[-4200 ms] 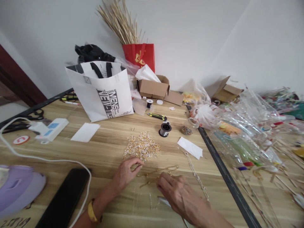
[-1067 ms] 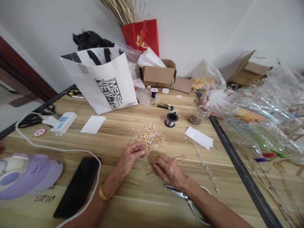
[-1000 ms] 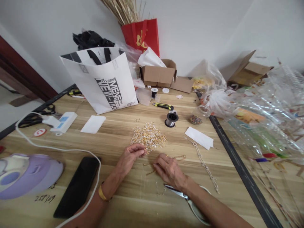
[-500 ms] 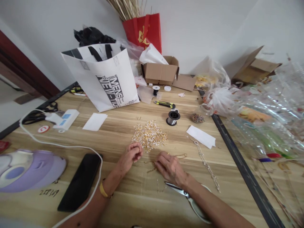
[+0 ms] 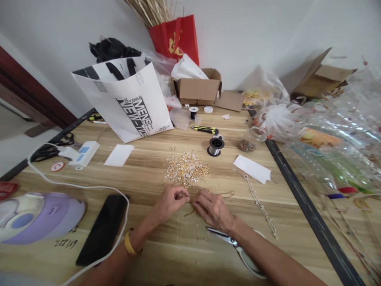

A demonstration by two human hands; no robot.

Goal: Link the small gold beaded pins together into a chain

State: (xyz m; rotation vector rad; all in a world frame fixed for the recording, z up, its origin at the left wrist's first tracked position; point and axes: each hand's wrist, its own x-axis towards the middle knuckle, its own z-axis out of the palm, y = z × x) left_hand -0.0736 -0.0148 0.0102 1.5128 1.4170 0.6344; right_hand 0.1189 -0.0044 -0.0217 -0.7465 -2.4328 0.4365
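Note:
My left hand (image 5: pixel 171 203) is closed in a pinch, its fingertips close beside those of my right hand; whatever lies between them is too small to make out. Fingers bent, my right hand (image 5: pixel 213 210) grips a thin gold chain (image 5: pixel 189 214), part of which shows past the knuckles on the far side. Just beyond both hands spreads a heap of small gold and clear beads (image 5: pixel 187 168). Scissors (image 5: pixel 248 258) lie partly under my right forearm, and a short silvery chain (image 5: pixel 202 238) rests near their tips. A longer silver chain (image 5: pixel 258 202) is stretched out to the right.
Behind the beads are a wire spool (image 5: pixel 215 147), a yellow-black cutter (image 5: pixel 204 130) and a jar of beads (image 5: pixel 248 145). A phone (image 5: pixel 102 228) and white cable (image 5: pixel 126 214) lie left. A white bag (image 5: pixel 127 103) and cardboard box (image 5: pixel 198 90) stand behind; plastic bottles (image 5: pixel 336 159) crowd the right.
My left hand has moved from the edge of the bead heap rightward and nearer, until its fingertips meet my right hand's. My right hand stays nearly in place. The view shifts slightly.

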